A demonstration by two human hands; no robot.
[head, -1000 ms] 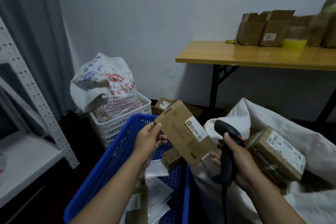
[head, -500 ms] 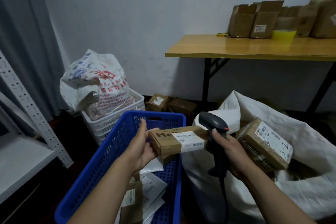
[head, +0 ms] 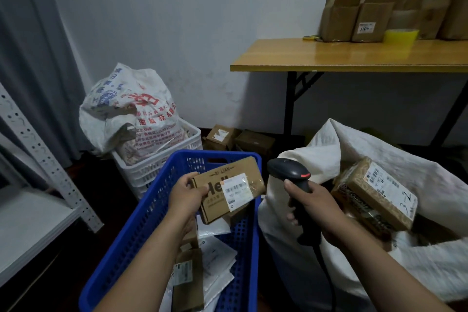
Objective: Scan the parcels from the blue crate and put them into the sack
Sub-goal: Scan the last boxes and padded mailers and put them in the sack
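My left hand (head: 186, 197) grips a flat brown cardboard parcel (head: 217, 206) by its left end, above the blue crate (head: 141, 230). The parcel's white barcode label faces up. My right hand (head: 311, 204) holds a black handheld scanner (head: 288, 172) just right of the parcel, with its head turned toward the label. Several white mailers and brown parcels lie in the crate (head: 202, 261). To the right the white sack (head: 359, 149) stands open, with a taped brown box (head: 374, 192) lying inside it.
A white crate (head: 162, 162) with a printed bag stands behind the blue crate. Small brown boxes (head: 238, 138) sit on the floor by the wall. A wooden table (head: 354, 58) at the back right carries cardboard boxes and yellow tape. A white metal shelf (head: 33, 210) is at the left.
My left hand turned the parcel from tilted upright to lying flat with the label up. The scanner in my right hand rose and swung toward the label.
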